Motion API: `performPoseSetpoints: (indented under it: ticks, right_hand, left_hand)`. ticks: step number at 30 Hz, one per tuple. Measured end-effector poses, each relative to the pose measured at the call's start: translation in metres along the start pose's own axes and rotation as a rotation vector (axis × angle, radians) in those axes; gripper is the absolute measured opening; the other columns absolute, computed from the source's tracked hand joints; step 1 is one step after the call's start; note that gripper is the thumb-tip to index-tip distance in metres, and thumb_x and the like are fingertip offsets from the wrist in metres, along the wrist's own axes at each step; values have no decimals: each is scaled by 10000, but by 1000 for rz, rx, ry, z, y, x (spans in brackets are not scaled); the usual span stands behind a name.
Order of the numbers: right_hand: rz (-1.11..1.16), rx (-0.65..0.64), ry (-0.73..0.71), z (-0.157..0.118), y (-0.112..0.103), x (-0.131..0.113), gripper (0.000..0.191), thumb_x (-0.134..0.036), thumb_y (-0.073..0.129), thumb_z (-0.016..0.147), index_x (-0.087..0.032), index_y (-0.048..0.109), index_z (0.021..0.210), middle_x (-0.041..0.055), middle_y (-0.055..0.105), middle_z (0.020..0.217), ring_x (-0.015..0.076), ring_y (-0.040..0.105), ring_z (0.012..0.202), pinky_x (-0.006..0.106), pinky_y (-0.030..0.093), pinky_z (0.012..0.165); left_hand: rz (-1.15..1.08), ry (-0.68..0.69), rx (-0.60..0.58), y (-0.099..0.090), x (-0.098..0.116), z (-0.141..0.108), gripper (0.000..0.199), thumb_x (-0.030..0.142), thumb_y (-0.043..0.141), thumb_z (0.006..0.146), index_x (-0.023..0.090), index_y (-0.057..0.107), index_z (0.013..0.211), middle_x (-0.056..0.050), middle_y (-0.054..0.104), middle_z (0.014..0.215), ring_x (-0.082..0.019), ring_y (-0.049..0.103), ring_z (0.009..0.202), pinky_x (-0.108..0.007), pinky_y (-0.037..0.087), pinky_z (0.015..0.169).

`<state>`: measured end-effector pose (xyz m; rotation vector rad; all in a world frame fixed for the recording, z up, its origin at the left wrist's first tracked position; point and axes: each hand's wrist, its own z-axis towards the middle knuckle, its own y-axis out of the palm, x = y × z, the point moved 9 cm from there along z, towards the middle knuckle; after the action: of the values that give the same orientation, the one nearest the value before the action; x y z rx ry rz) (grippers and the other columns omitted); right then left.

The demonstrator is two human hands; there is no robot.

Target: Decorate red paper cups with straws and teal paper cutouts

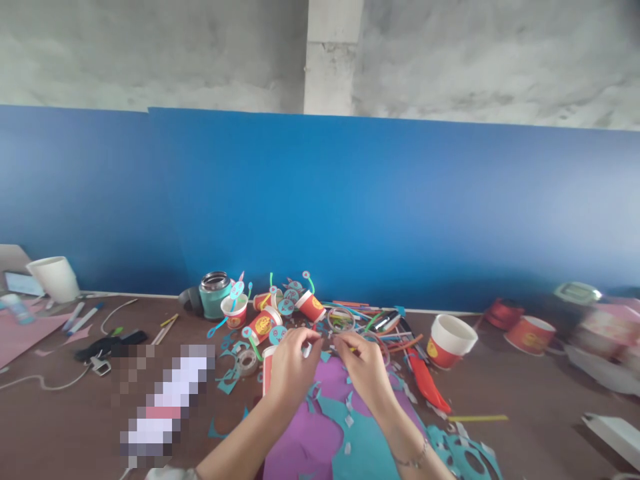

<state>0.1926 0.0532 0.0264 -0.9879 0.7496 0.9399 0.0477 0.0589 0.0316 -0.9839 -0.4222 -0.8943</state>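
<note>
Head view shows two bare hands above the middle of the counter [530,447], brought near to each other over the far part of a purple sheet [305,437] and a teal sheet [363,443]. The left hand [290,363] has its fingers bent, the thumb and the first finger close at their tips. The right hand [367,367] has its fingers in a similar narrow pinch, pointing toward the left one. Whether a small thing is between the fingertips, I cannot tell; it is too small and blurred here.

The cup [267,372] nearest to the work is just beside the left hand, partly hidden by it, so I cannot tell if they touch. Behind it, other cups carry teal round faces and straws; one such cup [265,325] is tilted. A tape roll [239,363] lies to the left, and pale bits [349,421], perhaps of tape, lie on the teal sheet.

In my judgement, the step in hand is a fine preparing work, done by both hands together on some little piece, and the cup waits outside the pinch. The next move seems to call for steady, light fingers and the two tips kept well aligned. If a sticky piece is there, it could cling to the wrong finger or fold upon itself.
</note>
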Motion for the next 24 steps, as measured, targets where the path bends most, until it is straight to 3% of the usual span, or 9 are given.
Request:
performPoseSetpoints:
  ticks: [6, 16, 19, 24]
  right_hand:
    - [-78, -17, -125, -4, 4, -11, 246, -272, 492, 862, -180, 704, 776, 77, 691, 802, 222, 632, 791, 277, 464, 701]
    - [-316, -11, -308, -11, 10, -23, 223, -181, 469, 854, -199, 669, 757, 71, 673, 791, 222, 617, 811, 304, 452, 779]
    - [-266, -35, -265, -9, 8, -23, 234, -205, 462, 855, -194, 648, 713, 62, 665, 764, 212, 611, 786, 280, 448, 746]
    - [-118, -49, -61, 3, -3, -3, 251, -304, 462, 841, -180, 621, 693, 18, 616, 649, 168, 555, 622, 230, 400, 565]
  left_hand:
    - [158, 148, -47, 6, 14, -3, 137, 184, 548, 854, 204, 629, 746, -21, 671, 752, -215, 590, 794, -298, 414, 694]
    - [232, 184, -67, 10, 15, -7, 172, 136, 499, 850, 207, 552, 702, -17, 623, 723, -210, 558, 767, -301, 387, 689]
    - [196, 151, -66, 9, 13, -5, 169, 111, 485, 816, 211, 528, 687, -5, 595, 695, -195, 551, 737, -280, 371, 657]
    - [144, 76, -48, 3, 4, 0, 152, 122, 477, 793, 214, 509, 676, 11, 579, 686, -174, 551, 719, -258, 359, 636]
